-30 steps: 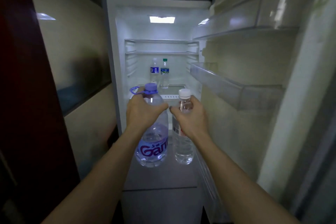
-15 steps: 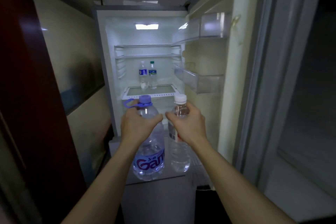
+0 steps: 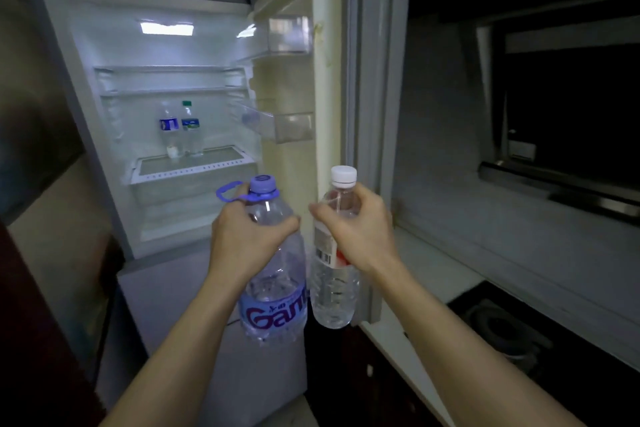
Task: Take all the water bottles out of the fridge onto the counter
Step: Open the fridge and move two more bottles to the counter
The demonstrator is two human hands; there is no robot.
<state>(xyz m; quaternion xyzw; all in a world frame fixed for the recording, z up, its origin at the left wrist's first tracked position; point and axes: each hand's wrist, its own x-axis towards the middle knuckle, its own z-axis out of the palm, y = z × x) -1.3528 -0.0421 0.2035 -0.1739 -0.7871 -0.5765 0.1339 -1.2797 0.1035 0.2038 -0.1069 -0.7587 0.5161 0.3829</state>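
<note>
My left hand grips the shoulder of a large clear bottle with a purple cap, a loop handle and a purple label. My right hand holds a slimmer white-capped bottle around its upper body. Both bottles hang upright in the air in front of the open fridge, clear of its shelves. Two small bottles stay on the glass shelf inside: a blue-labelled bottle and a green-capped bottle right beside it. The pale counter runs along the right.
The fridge door stands open just behind the white-capped bottle, with clear door bins. A dark stove top is set in the counter at right, under a dark window. A dark red panel rises at the left edge.
Both hands have drawn the two bottles back out of the fridge. The view has swung right, so the counter and stove top now show.
</note>
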